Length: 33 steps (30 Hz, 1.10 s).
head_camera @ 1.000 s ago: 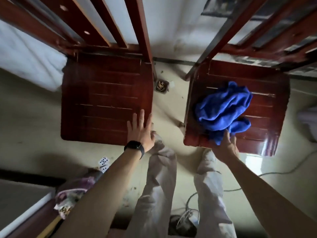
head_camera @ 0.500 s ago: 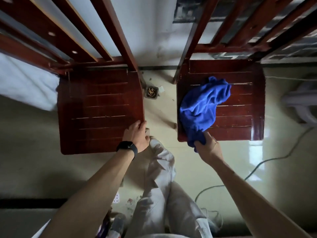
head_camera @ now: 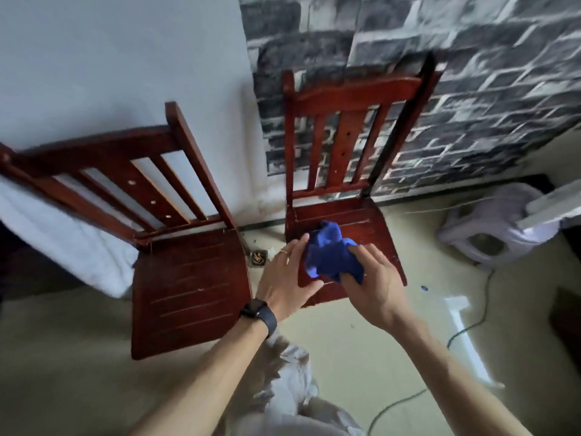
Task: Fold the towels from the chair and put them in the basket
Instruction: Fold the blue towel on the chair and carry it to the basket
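Closest to the camera, pale trousers [head_camera: 292, 401] show between two bare forearms that reach forward. The left wrist wears a dark watch [head_camera: 259, 313]. The left hand [head_camera: 286, 278] is spread, with its fingers nearly straight and laid against the left side of the blue towel [head_camera: 330, 259]; its thumb points out under the bundle, and a ring [head_camera: 284, 252] sits on one finger. The right hand [head_camera: 374, 284] has its fingers and thumb curled round the towel's right side and grips it. The towel is bunched into a crumpled lump, held between the two hands over the front part of the right chair [head_camera: 377, 228]; whether its far end touches the seat cannot be told. Beside it to the left stands the left chair [head_camera: 188, 287], of the same red-brown slatted wood, with its seat bare. A small dark object [head_camera: 258, 258] lies on the floor between the chairs. A white cloth [head_camera: 63, 234] hangs at the far left behind the left chair's back. A thin cable [head_camera: 471, 328] runs over the pale floor [head_camera: 361, 350] at the right, and a pale plastic stool [head_camera: 490, 228] stands further off. Behind the chairs, a plain white wall [head_camera: 125, 58] meets a grey brick-pattern wall [head_camera: 471, 89].
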Each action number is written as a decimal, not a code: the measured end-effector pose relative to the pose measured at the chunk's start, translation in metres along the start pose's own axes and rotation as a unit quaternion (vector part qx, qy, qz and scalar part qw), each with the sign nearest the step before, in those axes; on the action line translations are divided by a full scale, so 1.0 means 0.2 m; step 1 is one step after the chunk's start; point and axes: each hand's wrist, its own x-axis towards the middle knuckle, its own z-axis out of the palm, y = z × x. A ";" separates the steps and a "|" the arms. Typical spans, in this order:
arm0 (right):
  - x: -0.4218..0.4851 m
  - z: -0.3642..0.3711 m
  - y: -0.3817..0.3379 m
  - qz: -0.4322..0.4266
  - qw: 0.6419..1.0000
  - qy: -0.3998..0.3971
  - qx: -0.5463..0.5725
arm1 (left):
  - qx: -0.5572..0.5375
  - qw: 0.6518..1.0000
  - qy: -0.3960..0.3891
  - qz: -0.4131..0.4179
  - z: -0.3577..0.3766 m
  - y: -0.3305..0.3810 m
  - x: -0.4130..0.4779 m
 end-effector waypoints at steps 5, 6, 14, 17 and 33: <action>0.02 -0.41 -0.37 -0.068 0.993 0.093 0.041 | -0.061 0.997 0.012 0.039 -0.33 0.24 -0.07; 0.02 -0.48 -0.43 -0.082 0.990 0.104 0.050 | -0.094 0.995 0.005 0.036 -0.39 0.29 -0.11; 0.10 -0.82 -0.71 -0.032 0.969 0.246 0.004 | -0.249 0.968 0.004 -0.035 -0.91 0.43 -0.31; 0.15 -0.81 -0.67 0.068 0.961 0.269 -0.018 | -0.310 0.950 -0.002 -0.033 -1.10 0.48 -0.35; -0.17 -0.16 -1.08 0.068 0.946 0.036 0.315 | -0.465 0.878 -0.081 -0.079 -1.44 0.49 -0.45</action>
